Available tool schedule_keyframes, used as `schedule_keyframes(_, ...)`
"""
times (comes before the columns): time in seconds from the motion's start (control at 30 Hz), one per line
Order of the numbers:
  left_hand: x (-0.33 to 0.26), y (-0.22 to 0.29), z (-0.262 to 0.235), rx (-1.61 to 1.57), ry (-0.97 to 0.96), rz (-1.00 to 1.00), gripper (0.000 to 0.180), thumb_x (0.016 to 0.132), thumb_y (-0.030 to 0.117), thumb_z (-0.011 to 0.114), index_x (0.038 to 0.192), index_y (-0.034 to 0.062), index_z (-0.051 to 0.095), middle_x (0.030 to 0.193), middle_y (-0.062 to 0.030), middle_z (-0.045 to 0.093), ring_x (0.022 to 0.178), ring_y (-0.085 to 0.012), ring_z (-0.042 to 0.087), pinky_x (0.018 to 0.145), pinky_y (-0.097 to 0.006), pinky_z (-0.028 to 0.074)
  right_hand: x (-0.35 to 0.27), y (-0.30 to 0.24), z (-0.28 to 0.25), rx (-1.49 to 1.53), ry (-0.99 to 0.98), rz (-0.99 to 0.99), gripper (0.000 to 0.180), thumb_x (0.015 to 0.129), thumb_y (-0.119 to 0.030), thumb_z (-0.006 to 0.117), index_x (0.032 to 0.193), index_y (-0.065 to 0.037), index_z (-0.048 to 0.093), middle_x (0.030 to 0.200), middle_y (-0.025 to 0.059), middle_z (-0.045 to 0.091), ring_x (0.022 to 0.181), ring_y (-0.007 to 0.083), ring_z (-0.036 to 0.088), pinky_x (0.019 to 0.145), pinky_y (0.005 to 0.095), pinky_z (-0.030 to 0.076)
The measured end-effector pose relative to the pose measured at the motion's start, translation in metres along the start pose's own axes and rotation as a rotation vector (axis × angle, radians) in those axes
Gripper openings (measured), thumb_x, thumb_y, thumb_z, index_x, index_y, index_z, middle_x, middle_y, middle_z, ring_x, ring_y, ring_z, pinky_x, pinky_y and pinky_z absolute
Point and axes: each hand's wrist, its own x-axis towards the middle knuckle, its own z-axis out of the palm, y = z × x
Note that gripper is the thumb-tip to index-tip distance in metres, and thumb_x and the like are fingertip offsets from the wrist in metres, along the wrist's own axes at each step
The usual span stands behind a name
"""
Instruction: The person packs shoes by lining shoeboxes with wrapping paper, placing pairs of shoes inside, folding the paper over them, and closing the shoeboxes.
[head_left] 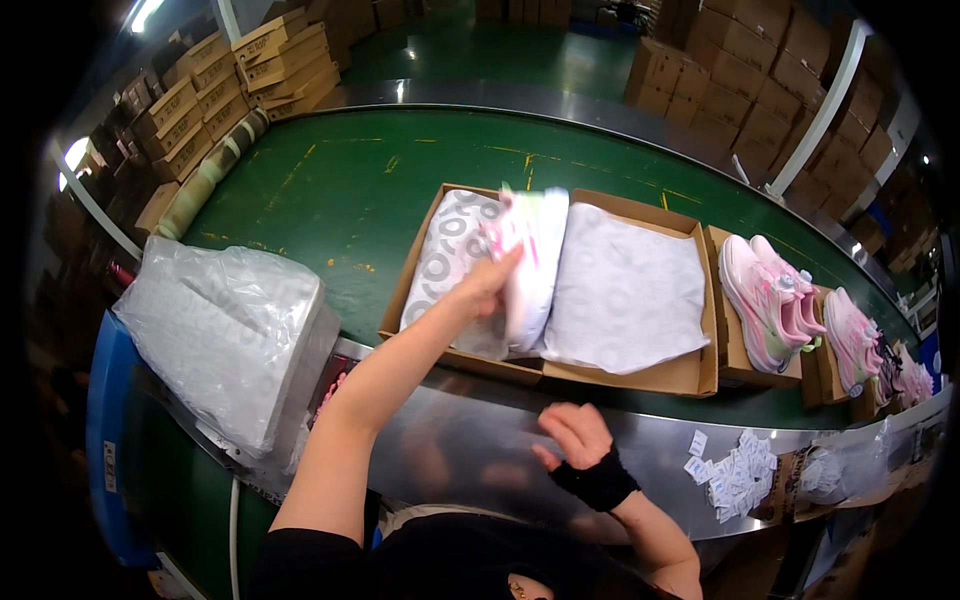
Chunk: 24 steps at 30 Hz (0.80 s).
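My left hand [494, 282] is closed around a pink and white sneaker [541, 265], held on its side over the middle of an open shoebox [712, 352]. White wrapping paper [630, 290] covers the box's right half. Grey-patterned paper [440, 270] lines the left half, under my left forearm. Nearer to me, above the metal ledge [440, 425], my right hand [580, 435] wears a black wristband. Its fingers are loosely bent, with the thumb apart and nothing visible in them.
Pairs of pink sneakers [765, 300] rest on boxes along the green belt [350, 170] to the right. Small white packets [742, 478] lie on the ledge. A plastic-covered stack of paper [225, 335] is at left. Cartons [745, 75] stand piled beyond the belt.
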Motion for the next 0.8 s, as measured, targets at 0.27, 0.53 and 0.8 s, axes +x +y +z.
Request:
schedule_keyframes(0.27,-0.008,-0.008,0.001,0.619,0.132,-0.055,0.063,0.082,0.043,0.050,0.113,-0.0116,0.042,0.103,-0.0217,0.054,0.079,-0.0330,0.059,0.053,-0.040,0.052,-0.013,0.065,0.029,1.427,0.451,1.263,0.042,0.079,-0.020,0.061,0.117,-0.013,0.046,0.111,0.0056,0.052,0.098,0.0202,0.052,0.073,0.0338,0.043)
schedule_keyframes(0.53,-0.075,0.021,-0.055,0.231,-0.040,0.455,0.035,0.089,0.030,0.045,0.102,-0.0019,0.050,0.097,-0.0126,0.055,0.077,-0.0188,0.058,0.064,-0.030,0.049,0.088,0.067,0.024,0.170,0.405,0.421,0.063,0.063,0.002,0.057,0.123,-0.007,0.039,0.117,0.0156,0.046,0.105,0.0254,0.047,0.085,0.0360,0.037)
schedule_keyframes(0.8,-0.022,-0.038,-0.120,0.590,0.570,0.359,0.065,0.074,0.049,0.058,0.103,-0.0086,0.051,0.099,-0.0190,0.057,0.094,-0.0255,0.056,0.082,-0.033,0.043,0.081,0.085,0.074,-0.682,-0.084,0.195,0.054,0.074,-0.003,0.044,0.124,-0.022,0.041,0.130,0.0159,0.035,0.117,0.0349,0.033,0.092,0.0547,0.022)
